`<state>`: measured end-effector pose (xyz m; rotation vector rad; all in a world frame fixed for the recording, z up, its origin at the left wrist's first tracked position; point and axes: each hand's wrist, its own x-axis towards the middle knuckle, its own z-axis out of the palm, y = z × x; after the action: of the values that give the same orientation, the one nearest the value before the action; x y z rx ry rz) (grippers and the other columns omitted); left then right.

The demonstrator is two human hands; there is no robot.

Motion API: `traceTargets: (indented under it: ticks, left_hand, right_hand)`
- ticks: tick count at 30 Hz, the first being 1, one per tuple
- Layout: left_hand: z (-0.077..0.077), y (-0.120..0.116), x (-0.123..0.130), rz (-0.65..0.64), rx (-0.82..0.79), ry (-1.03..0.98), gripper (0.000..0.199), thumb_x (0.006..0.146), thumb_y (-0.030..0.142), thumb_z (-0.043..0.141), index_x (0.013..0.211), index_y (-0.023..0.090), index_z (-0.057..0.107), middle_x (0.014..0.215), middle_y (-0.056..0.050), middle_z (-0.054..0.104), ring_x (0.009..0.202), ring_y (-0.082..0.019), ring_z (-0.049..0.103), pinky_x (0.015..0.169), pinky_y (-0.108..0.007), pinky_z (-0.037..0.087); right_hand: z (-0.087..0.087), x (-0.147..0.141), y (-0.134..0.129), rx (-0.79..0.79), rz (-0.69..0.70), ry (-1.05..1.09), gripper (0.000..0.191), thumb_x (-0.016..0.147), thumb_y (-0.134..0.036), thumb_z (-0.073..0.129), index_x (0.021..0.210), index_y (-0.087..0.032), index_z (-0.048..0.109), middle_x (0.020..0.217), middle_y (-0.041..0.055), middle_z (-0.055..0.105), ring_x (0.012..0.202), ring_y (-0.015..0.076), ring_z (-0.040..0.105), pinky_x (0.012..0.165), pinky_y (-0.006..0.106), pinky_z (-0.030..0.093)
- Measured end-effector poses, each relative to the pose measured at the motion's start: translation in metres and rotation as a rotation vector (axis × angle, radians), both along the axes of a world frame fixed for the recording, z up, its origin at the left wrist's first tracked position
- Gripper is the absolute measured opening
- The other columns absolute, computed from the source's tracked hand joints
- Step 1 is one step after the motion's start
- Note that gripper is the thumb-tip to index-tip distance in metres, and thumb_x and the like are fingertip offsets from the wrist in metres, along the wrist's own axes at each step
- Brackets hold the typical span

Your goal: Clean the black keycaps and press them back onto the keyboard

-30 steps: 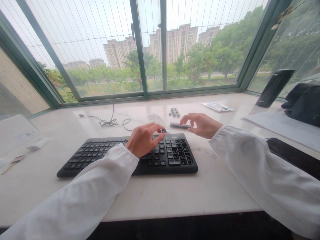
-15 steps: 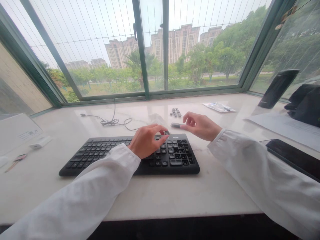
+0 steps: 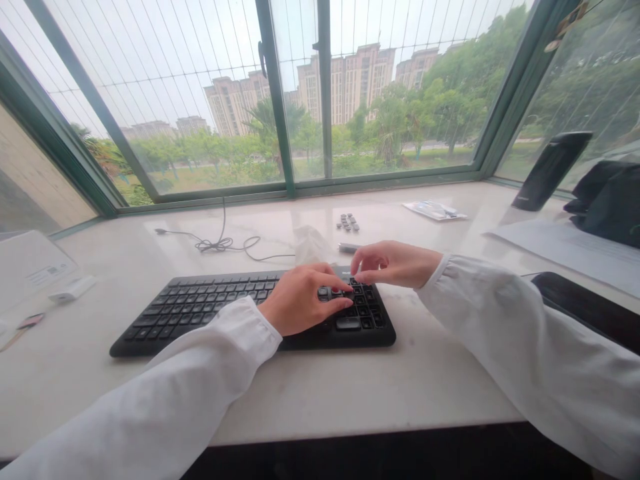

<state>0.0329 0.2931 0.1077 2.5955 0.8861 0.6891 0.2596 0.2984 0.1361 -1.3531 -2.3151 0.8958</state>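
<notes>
A black keyboard (image 3: 260, 343) lies on the white surface. Several number-pad positions at its right end show bare sockets without caps. My left hand (image 3: 305, 300) rests over the right part of the keyboard. Its thumb and fingertips close around a small dark keycap (image 3: 351, 291), partly hidden, just above the number pad. My right hand (image 3: 395, 263) reaches in from the right, fingers curved and apart, fingertips at the top of the number pad; I see nothing held there. Behind its fingers a slim silver-and-grey tool (image 3: 349, 248) lies on the surface. Several loose keycaps (image 3: 348, 223) sit farther back.
A coiled cable (image 3: 215, 245) lies behind the keyboard. At back right are a flat clear packet (image 3: 434, 211), paper (image 3: 565, 253) and an upright black device (image 3: 553, 170). A black phone-like slab (image 3: 585, 310) lies by my right sleeve. A white adapter (image 3: 73, 290) stands left.
My right hand has left the slim tool on the surface and moved toward me, to the number pad. My left hand has shifted right and nearer, from the keyboard's top edge onto the number pad.
</notes>
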Motion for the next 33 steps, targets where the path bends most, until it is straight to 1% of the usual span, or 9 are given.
traceTargets:
  ticks: [3,5,8,11,15,20,27,33]
  left_hand:
    - [0.001,0.001,-0.001,0.004,0.002,0.018,0.022,0.081,0.041,0.066,0.099,0.029,0.075,0.094,0.000,0.067,0.073,-0.012,0.057,0.065,-0.024,0.042]
    - [0.001,0.002,-0.001,-0.004,-0.001,0.023,0.023,0.081,0.041,0.066,0.099,0.029,0.074,0.094,0.000,0.067,0.073,-0.012,0.057,0.065,-0.024,0.042]
    - [0.004,0.004,-0.003,-0.031,-0.008,0.031,0.025,0.081,0.041,0.067,0.101,0.028,0.073,0.092,0.000,0.068,0.073,-0.012,0.057,0.065,-0.024,0.041]
    - [0.007,0.006,-0.005,-0.048,0.003,0.027,0.025,0.081,0.040,0.066,0.102,0.028,0.073,0.087,0.001,0.068,0.072,-0.012,0.057,0.065,-0.024,0.041]
    - [0.008,0.006,-0.006,-0.044,0.024,0.007,0.022,0.082,0.041,0.065,0.096,0.027,0.074,0.083,0.001,0.068,0.069,-0.011,0.057,0.064,-0.023,0.041]
    - [0.006,0.006,-0.004,-0.037,0.011,0.008,0.016,0.082,0.038,0.066,0.091,0.028,0.076,0.079,0.002,0.067,0.068,-0.010,0.056,0.064,-0.023,0.040]
    - [0.007,0.008,-0.006,-0.080,-0.011,0.033,0.017,0.081,0.036,0.067,0.093,0.028,0.075,0.083,0.001,0.067,0.070,-0.011,0.056,0.062,-0.023,0.040]
    - [0.007,0.005,-0.002,-0.034,-0.067,-0.012,0.018,0.079,0.038,0.068,0.088,0.024,0.075,0.080,0.001,0.069,0.068,-0.011,0.056,0.065,-0.024,0.041]
  right_hand:
    - [-0.003,-0.001,-0.001,-0.126,0.057,-0.027,0.038,0.075,-0.048,0.063,0.089,-0.013,0.067,0.073,0.0039,0.066,0.067,0.0139,0.056,0.059,0.025,0.041]
    - [-0.006,-0.002,-0.001,-0.157,0.050,-0.066,0.042,0.075,-0.052,0.062,0.087,-0.013,0.069,0.070,0.0038,0.066,0.064,0.0137,0.056,0.057,0.024,0.040]
    - [-0.008,-0.005,-0.001,-0.148,0.019,-0.126,0.042,0.075,-0.054,0.062,0.086,-0.014,0.070,0.066,0.0027,0.065,0.060,0.0130,0.055,0.053,0.024,0.038]
    - [-0.007,-0.007,-0.002,-0.125,0.009,-0.136,0.041,0.075,-0.053,0.062,0.086,-0.015,0.071,0.064,0.0017,0.065,0.058,0.0121,0.053,0.053,0.023,0.037]
    - [-0.004,-0.008,-0.005,-0.091,0.004,-0.148,0.040,0.074,-0.053,0.063,0.088,-0.017,0.073,0.063,0.0009,0.065,0.057,0.0115,0.052,0.053,0.023,0.037]
    - [-0.003,-0.010,-0.007,-0.093,-0.004,-0.159,0.034,0.073,-0.048,0.065,0.087,-0.017,0.074,0.062,0.0009,0.066,0.059,0.0123,0.056,0.055,0.022,0.038]
    - [-0.002,-0.013,-0.008,-0.102,-0.008,-0.131,0.034,0.072,-0.047,0.066,0.086,-0.017,0.075,0.060,0.0003,0.065,0.057,0.0113,0.054,0.053,0.022,0.037]
    - [-0.002,-0.011,-0.007,-0.087,-0.033,-0.114,0.036,0.073,-0.049,0.065,0.087,-0.017,0.074,0.060,0.0002,0.064,0.057,0.0114,0.052,0.053,0.022,0.036]
